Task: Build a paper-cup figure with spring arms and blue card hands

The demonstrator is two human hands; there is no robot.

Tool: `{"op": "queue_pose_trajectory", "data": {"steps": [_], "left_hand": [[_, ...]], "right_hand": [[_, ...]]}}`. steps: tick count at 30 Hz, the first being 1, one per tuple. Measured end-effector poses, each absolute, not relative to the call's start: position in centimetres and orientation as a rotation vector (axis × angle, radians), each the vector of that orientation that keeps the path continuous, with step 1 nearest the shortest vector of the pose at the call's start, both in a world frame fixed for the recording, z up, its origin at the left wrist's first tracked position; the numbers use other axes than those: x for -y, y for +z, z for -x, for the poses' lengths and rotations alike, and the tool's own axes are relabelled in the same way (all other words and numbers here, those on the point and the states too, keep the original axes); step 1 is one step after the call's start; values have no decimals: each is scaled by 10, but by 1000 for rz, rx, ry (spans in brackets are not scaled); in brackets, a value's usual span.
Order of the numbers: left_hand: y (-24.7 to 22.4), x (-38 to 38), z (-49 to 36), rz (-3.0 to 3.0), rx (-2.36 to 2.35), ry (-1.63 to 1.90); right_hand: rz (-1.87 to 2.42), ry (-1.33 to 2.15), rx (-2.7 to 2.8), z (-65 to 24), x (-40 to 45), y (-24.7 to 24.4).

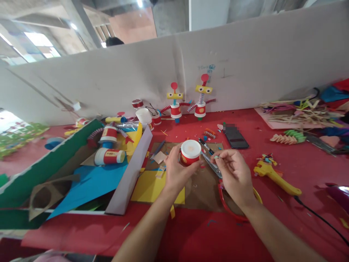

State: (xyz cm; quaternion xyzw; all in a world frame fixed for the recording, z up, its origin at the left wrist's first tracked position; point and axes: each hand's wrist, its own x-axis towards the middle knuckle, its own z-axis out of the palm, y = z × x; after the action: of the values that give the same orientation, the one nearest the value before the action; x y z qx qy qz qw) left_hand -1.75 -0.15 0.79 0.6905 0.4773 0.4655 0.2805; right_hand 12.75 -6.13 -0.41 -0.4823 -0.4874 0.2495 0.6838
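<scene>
My left hand [178, 165] is wrapped round a small red paper cup [190, 154] whose white round end faces up. A faint tan patch marks the middle of that end. To the right, my right hand [235, 174] is closed in a pinch, its fingertips on a tiny pale bit too small to name. Scissors [214, 168] with red and yellow handles lie partly under my right hand. Beneath both hands is a brown cardboard sheet [201, 198], with yellow paper [149, 185] on its left part.
Two cup figures [176, 109] with spring arms stand by the white partition [245, 65]. A green-walled box [68, 153] holds paper and cup pieces at left. On the right lie a phone [236, 137], a yellow glue gun [275, 178] with its cord, and a pile of sticks [289, 112].
</scene>
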Motion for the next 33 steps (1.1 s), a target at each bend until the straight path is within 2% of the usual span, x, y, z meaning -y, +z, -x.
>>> {"op": "queue_pose_trajectory", "data": {"steps": [5, 12, 22, 25, 30, 33], "left_hand": [[-1, -10, 9, -1724, -1312, 1230], [-10, -31, -1, -1686, -1384, 1202], [-12, -31, -3, -1657, -1362, 1304], [-15, -30, -2, -1679, -1367, 1279], [-18, -28, 1, -1803, -1373, 1236], [-15, -28, 7, -1851, -1303, 1198]], "right_hand": [[1309, 525, 1124, -147, 52, -1], [1722, 214, 1470, -195, 34, -14], [1881, -192, 1856, -209, 35, -26], [1895, -67, 1709, -198, 33, -20], [1458, 475, 1527, -159, 14, -2], [1312, 578, 1608, -142, -3, 5]]}}
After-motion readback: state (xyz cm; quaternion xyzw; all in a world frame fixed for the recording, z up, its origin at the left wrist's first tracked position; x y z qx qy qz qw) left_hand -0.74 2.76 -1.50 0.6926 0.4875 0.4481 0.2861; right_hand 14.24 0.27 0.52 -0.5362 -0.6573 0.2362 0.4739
